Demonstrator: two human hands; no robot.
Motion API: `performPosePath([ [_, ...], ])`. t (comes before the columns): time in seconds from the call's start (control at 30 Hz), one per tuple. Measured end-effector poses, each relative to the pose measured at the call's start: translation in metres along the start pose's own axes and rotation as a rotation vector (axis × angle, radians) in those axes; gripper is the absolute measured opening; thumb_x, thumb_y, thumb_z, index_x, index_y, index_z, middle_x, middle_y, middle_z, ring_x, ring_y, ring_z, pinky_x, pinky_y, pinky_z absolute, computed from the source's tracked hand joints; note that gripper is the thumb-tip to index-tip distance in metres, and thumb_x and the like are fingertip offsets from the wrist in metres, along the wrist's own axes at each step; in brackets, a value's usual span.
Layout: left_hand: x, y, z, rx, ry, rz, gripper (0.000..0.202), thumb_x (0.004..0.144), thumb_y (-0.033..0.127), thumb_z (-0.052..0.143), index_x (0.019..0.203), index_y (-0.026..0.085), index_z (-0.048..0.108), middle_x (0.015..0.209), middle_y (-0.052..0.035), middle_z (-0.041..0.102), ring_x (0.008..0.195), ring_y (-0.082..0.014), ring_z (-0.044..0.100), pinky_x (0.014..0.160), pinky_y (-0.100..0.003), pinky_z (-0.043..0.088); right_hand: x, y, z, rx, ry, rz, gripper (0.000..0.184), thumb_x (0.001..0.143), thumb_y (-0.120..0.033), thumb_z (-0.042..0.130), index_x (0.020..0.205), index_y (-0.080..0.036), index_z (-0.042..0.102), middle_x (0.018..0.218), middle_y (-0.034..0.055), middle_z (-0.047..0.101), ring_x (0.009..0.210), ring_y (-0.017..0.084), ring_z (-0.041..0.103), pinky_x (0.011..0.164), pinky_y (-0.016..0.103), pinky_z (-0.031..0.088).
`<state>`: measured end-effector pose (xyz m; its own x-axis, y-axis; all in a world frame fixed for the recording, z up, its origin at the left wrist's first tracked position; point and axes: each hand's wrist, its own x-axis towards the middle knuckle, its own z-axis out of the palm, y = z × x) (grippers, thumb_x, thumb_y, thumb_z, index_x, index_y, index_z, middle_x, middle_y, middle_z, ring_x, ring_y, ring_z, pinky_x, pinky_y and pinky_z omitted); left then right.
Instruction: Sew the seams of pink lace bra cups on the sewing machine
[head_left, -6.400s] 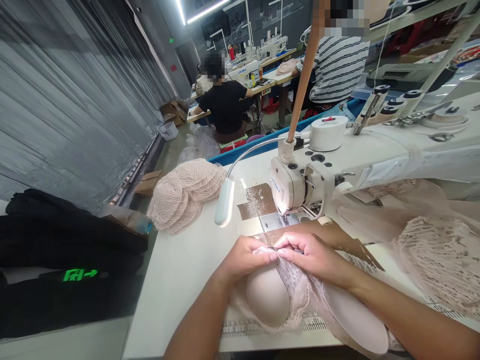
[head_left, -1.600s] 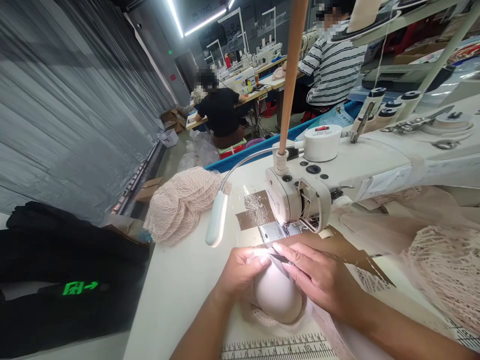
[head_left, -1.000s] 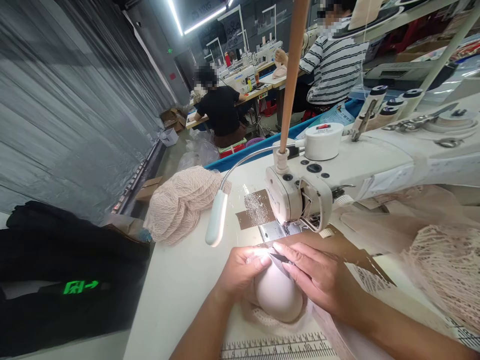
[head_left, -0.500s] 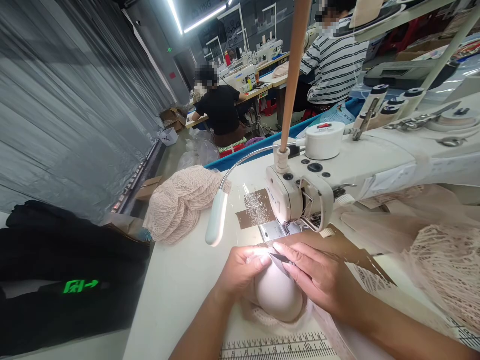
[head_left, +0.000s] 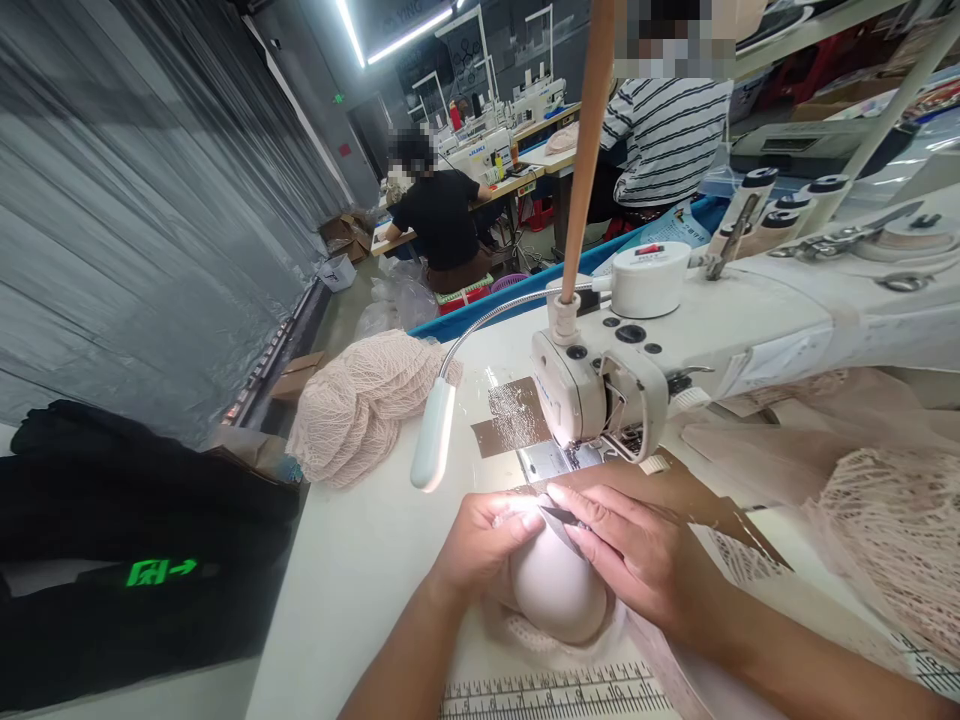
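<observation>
The left hand (head_left: 480, 542) pinches a smooth, pale, domed, lace-edged cup (head_left: 560, 590), the right hand (head_left: 639, 548) a dark pointed tool (head_left: 561, 515).

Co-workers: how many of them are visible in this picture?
2: one in black, left of the wooden pole; one in stripes, right of it. Others may be hidden behind the machines.
</observation>
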<state>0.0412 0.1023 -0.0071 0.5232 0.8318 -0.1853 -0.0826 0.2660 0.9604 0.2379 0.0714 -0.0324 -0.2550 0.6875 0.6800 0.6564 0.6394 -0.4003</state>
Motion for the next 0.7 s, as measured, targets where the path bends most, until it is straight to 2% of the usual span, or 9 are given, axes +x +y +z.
performPosePath([
  [0.13, 0.000, 0.000, 0.000, 0.003, 0.001, -0.002, 0.033, 0.081, 0.036, 0.068, 0.099, 0.009, 0.073, 0.088, -0.0119, 0.072, 0.088, -0.0253, 0.064, 0.078, -0.032, 0.048, 0.001, -0.001, 0.000, -0.021, 0.029, -0.021, 0.034, 0.089, -0.012, 0.049, 0.123, -0.015, 0.055, 0.095, 0.0079, 0.069, 0.080, 0.017, 0.066, 0.067, 0.026, 0.054],
  [0.23, 0.002, -0.004, 0.000, 0.009, 0.033, -0.026, 0.031, 0.079, 0.037, 0.069, 0.092, 0.008, 0.073, 0.082, -0.0100, 0.070, 0.081, -0.0214, 0.063, 0.075, -0.030, 0.048, -0.001, -0.001, 0.002, -0.021, 0.035, -0.030, 0.038, 0.088, -0.011, 0.050, 0.125, -0.016, 0.053, 0.095, 0.0076, 0.068, 0.079, 0.016, 0.065, 0.066, 0.026, 0.053],
  [0.4, 0.006, -0.012, -0.002, 0.084, 0.192, -0.048, 0.032, 0.078, 0.039, 0.069, 0.065, 0.009, 0.065, 0.058, 0.0002, 0.056, 0.055, -0.0085, 0.047, 0.053, -0.019, 0.036, -0.007, -0.002, 0.004, 0.160, -0.091, -0.256, 0.054, 0.087, -0.010, 0.049, 0.138, -0.026, 0.040, 0.078, -0.0018, 0.063, 0.062, 0.011, 0.057, 0.054, 0.022, 0.044],
  [0.47, 0.006, -0.012, -0.003, 0.076, 0.184, -0.055, 0.033, 0.077, 0.039, 0.070, 0.065, 0.009, 0.064, 0.058, 0.0005, 0.055, 0.055, -0.0084, 0.047, 0.054, -0.020, 0.036, -0.007, -0.002, 0.003, 0.182, -0.119, -0.222, 0.049, 0.088, -0.011, 0.047, 0.136, -0.023, 0.043, 0.083, 0.0008, 0.066, 0.066, 0.012, 0.061, 0.058, 0.024, 0.048],
  [0.57, 0.006, -0.010, -0.004, 0.049, 0.139, -0.067, 0.033, 0.077, 0.041, 0.070, 0.078, 0.009, 0.069, 0.068, -0.0043, 0.063, 0.067, -0.0147, 0.056, 0.065, -0.024, 0.044, -0.002, 0.001, 0.000, 0.136, -0.067, -0.087, 0.039, 0.089, -0.013, 0.047, 0.127, -0.019, 0.051, 0.103, 0.0072, 0.070, 0.087, 0.017, 0.067, 0.074, 0.028, 0.055],
  [0.7, 0.004, -0.009, -0.006, 0.053, 0.135, -0.068, 0.035, 0.077, 0.043, 0.069, 0.083, 0.008, 0.071, 0.072, -0.0064, 0.066, 0.071, -0.0180, 0.059, 0.066, -0.026, 0.045, 0.004, 0.004, -0.004, 0.093, -0.042, -0.004, 0.034, 0.089, -0.012, 0.047, 0.121, -0.021, 0.057, 0.097, 0.0047, 0.072, 0.082, 0.016, 0.069, 0.069, 0.026, 0.056],
])
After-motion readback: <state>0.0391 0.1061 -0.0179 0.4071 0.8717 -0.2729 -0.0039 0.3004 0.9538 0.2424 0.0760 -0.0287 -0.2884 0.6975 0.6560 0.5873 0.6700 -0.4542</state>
